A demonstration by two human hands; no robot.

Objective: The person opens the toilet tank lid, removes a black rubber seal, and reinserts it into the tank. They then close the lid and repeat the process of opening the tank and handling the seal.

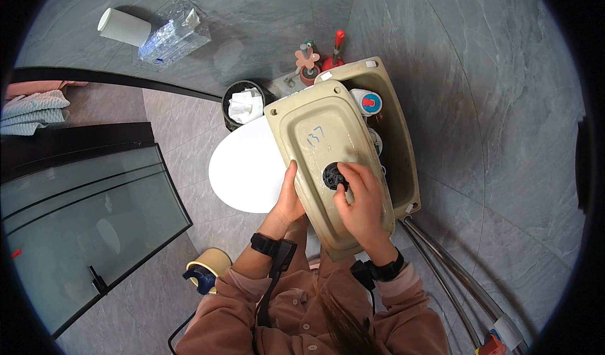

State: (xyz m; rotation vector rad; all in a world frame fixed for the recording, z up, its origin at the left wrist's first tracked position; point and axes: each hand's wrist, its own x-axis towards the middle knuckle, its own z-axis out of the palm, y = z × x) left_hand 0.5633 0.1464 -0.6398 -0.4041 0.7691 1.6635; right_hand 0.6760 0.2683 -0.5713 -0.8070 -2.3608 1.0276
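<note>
A beige toilet tank lid (309, 134) is tilted in front of me, its underside showing, with handwriting and water drops on it. My left hand (290, 197) grips its left edge, thumb on top and the other fingers hidden beneath. My right hand (362, 200) is closed round a black ribbed plastic nut (332, 176) set in the lid's middle, thumb and fingers at its rim. Behind the lid stands the open tank (403, 160). Inside it are a white flush valve with a red and blue button (370, 103) and other white fittings, partly covered by the lid.
The white toilet seat cover (246, 166) lies left of the lid. A black bin (268, 93) with tissue and a red-handled plunger (338, 46) stand beyond. Metal pipes (454, 279) run at right; a glass door (94, 223) and a yellow bucket (217, 260) are at left.
</note>
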